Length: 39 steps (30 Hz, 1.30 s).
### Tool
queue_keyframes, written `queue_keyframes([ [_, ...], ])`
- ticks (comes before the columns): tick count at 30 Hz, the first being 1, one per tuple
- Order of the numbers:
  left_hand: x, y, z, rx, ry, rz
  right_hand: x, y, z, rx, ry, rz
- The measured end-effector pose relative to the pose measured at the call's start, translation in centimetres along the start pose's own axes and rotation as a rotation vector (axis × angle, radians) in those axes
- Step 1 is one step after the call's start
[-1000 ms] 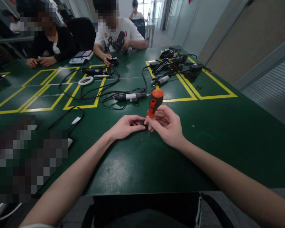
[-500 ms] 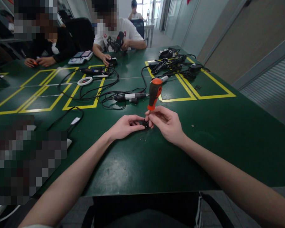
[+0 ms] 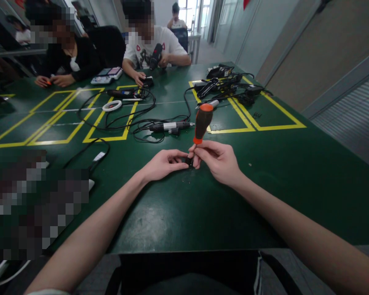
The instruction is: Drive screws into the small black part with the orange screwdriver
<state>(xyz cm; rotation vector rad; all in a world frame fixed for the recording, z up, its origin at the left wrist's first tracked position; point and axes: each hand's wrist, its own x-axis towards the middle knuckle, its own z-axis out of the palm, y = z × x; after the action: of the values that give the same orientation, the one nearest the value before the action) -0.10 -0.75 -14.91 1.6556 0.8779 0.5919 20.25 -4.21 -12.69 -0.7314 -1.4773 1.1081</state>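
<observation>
A screwdriver [image 3: 203, 123] with an orange and dark handle stands nearly upright, tilted a little to the right at the top. The fingers of my right hand [image 3: 218, 160] pinch its shaft just below the handle. On the green table [image 3: 160, 221], a small black part [image 3: 189, 161] sits between my two hands under the screwdriver's tip. My left hand [image 3: 167, 164] grips that part from the left with thumb and fingers. Fingertips hide much of the part and the tip itself. Tiny bits lie on the table just in front of it.
Beyond my hands lies a black and silver corded tool [image 3: 169, 126]. A white ring [image 3: 112, 105] and looped cables are farther left, a heap of black tools [image 3: 217, 85] at the back right. Across the table, a person in white [image 3: 172, 45] holds a drill; another sits left.
The screwdriver's handle leans slightly more to the right than before. Both hands keep their hold. The whole view has shifted a little.
</observation>
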Motion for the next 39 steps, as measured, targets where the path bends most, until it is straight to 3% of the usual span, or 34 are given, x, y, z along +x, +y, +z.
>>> queue_keyframes([
  [9,-0.1,0.19,-0.02,0.015,-0.007,-0.015,-0.28,0.29,0.61,0.058,0.102,-0.007],
  [18,-0.12,0.13,0.04,0.006,-0.006,0.01,-0.41,0.01,0.41,-0.049,0.004,-0.03],
  [26,-0.09,0.09,-0.01,0.018,-0.011,-0.003,-0.52,0.13,0.78,-0.023,0.114,-0.033],
  [33,-0.02,0.07,0.12,0.007,0.018,0.0,-0.49,-0.21,0.52,-0.063,0.021,-0.025],
  [39,-0.16,0.41,0.0,0.019,-0.018,-0.005,-0.6,-0.01,0.55,-0.016,0.105,-0.015],
])
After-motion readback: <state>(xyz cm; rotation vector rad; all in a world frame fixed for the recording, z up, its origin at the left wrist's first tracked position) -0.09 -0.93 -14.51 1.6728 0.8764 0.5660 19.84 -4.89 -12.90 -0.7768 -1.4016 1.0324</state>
